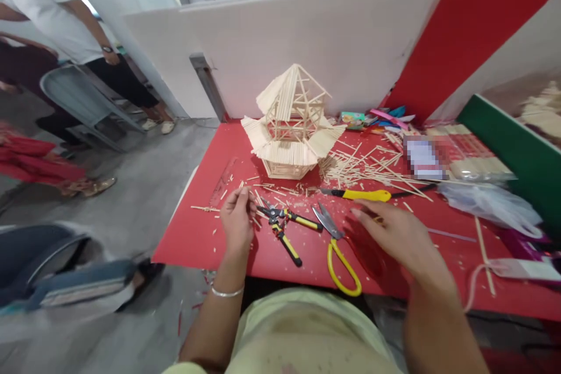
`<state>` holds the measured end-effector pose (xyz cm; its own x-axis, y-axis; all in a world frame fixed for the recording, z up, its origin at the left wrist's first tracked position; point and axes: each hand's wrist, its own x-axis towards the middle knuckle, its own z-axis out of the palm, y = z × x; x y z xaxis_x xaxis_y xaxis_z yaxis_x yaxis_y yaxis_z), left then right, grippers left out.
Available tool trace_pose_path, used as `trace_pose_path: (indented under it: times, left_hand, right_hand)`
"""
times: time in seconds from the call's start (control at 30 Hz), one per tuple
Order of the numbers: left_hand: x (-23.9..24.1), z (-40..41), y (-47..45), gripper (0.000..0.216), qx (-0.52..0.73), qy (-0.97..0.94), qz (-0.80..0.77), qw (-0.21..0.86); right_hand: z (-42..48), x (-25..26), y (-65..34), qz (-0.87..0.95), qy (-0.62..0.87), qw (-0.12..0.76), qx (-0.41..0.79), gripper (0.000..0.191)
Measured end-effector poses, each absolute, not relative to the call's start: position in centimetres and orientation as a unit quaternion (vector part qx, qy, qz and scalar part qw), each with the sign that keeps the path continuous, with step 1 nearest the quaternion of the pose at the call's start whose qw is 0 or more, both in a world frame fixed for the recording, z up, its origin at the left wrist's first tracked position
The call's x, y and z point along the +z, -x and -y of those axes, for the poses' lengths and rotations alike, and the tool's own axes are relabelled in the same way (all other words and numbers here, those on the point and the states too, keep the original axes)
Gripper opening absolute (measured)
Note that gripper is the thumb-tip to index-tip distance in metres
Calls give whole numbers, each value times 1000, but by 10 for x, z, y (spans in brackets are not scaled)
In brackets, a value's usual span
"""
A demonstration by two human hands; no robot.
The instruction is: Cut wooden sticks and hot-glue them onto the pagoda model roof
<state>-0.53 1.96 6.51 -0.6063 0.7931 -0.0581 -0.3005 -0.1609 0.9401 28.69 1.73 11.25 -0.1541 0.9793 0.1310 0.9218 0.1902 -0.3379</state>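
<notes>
A small pagoda model (pixel 293 127) built of thin wooden sticks stands at the back of the red table (pixel 197 234). My left hand (pixel 237 219) rests on the table with its fingers pinched together near small stick pieces; what it holds is too small to make out. Just right of it lie black-and-yellow cutting pliers (pixel 283 227). My right hand (pixel 394 234) hovers over the table with fingers stretched out, beside yellow-handled scissors (pixel 336 248). A yellow utility knife (pixel 363 194) lies beyond my right hand.
Loose sticks (pixel 363 166) are scattered right of the model. Packets of sticks (pixel 456 158) and a clear plastic bag (pixel 486 201) lie at the right. White and red panels stand behind the table. A person in a white shirt (pixel 52 11) stands at far left.
</notes>
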Motion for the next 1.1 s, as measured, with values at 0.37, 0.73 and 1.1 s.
trace_pose_path:
  times: [0.37,0.73,1.1]
  left_hand:
    - [31,-25,26,26,696,-294,-594,277]
    - [25,-15,22,16,647,-361,-615,269]
    - [73,-24,14,17,565,-548,-528,320]
  right_hand:
    - [-72,105,-178,820,562,-42,98,34]
    - [-101,57,-123,858,508,-49,59,26]
    - [-66,99,-145,915,394,79,39,33]
